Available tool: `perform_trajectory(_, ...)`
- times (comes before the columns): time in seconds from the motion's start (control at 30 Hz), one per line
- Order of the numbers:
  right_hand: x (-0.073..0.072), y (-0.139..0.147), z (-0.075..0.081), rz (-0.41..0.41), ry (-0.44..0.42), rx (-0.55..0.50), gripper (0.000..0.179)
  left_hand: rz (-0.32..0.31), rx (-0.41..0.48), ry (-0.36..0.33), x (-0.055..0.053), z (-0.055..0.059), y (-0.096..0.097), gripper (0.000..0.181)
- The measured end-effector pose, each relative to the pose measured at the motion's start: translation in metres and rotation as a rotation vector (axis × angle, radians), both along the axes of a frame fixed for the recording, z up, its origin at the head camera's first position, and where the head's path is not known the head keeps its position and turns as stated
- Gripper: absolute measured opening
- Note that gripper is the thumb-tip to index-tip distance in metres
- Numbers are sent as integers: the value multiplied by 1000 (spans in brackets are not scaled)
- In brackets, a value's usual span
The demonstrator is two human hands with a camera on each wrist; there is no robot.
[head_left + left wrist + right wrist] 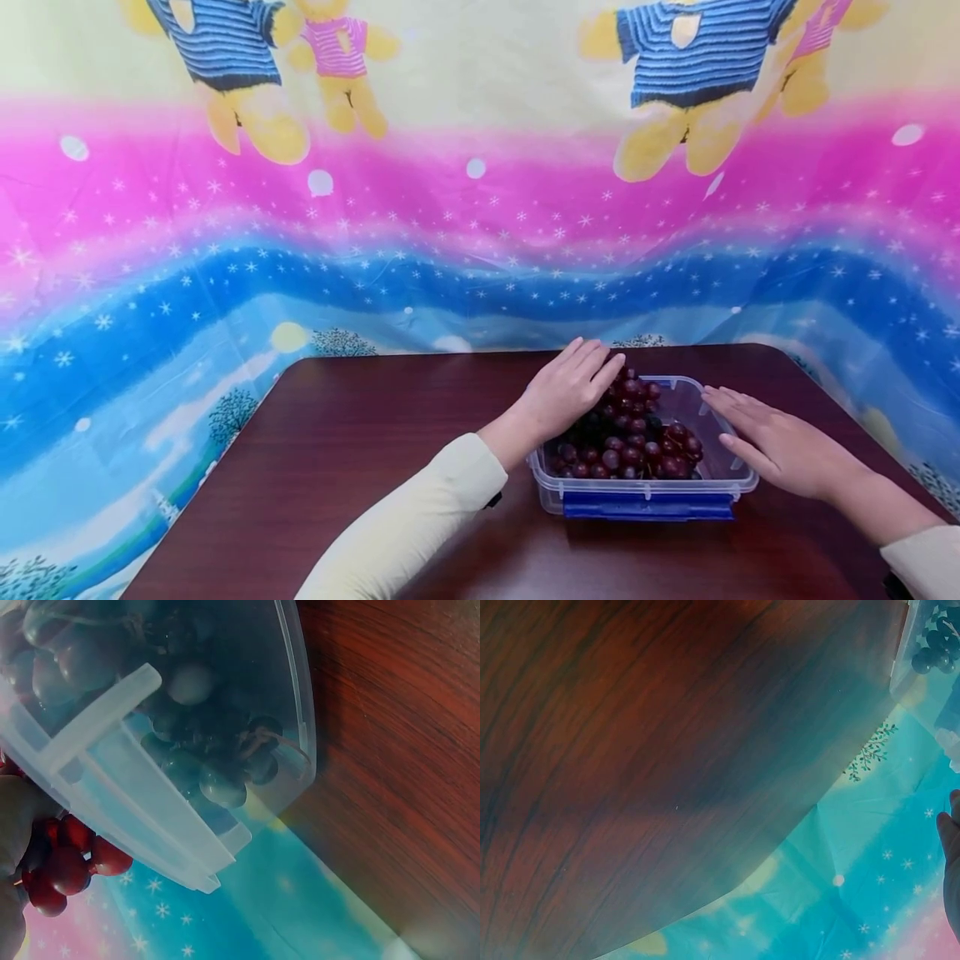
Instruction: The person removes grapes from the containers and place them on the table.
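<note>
Left hand (566, 390): palm down over the left far part of the clear plastic food box (553, 498), forearm reaching up and rightward from the lower edge of the head view, fingers extended away from the wearer and thumb set apart. It lies against red grapes (611, 458); the left wrist view shows some of them past the box rim, beside the fingers. Whether it grips them cannot be told. Right hand (776, 442): spread flat, holding nothing, its forearm entering from the lower right, fingertips at the box's right rim; contact is unclear. The grapes are heaped mainly in the box's left and near portion, on the dark wood-grain counter (360, 433).
</note>
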State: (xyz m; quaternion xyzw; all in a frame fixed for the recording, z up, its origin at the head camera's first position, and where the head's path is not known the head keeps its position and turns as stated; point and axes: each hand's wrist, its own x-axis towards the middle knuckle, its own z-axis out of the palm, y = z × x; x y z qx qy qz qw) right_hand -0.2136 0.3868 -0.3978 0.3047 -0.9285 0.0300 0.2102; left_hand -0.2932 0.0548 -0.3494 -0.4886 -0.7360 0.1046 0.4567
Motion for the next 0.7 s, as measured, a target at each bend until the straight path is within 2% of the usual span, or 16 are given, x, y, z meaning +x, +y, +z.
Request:
perform_trajectory(0.2, 0, 1, 0, -15, -8, 8, 62, 6, 13, 5, 0, 3, -4, 40)
perform_trajectory(0.43, 0, 1, 0, -25, -22, 9, 64, -11, 36, 56, -1, 5, -9, 38)
perform_trajectory(0.7, -1, 0, 0, -16, -17, 15, 63, -22, 51, 77, -1, 14, -16, 38)
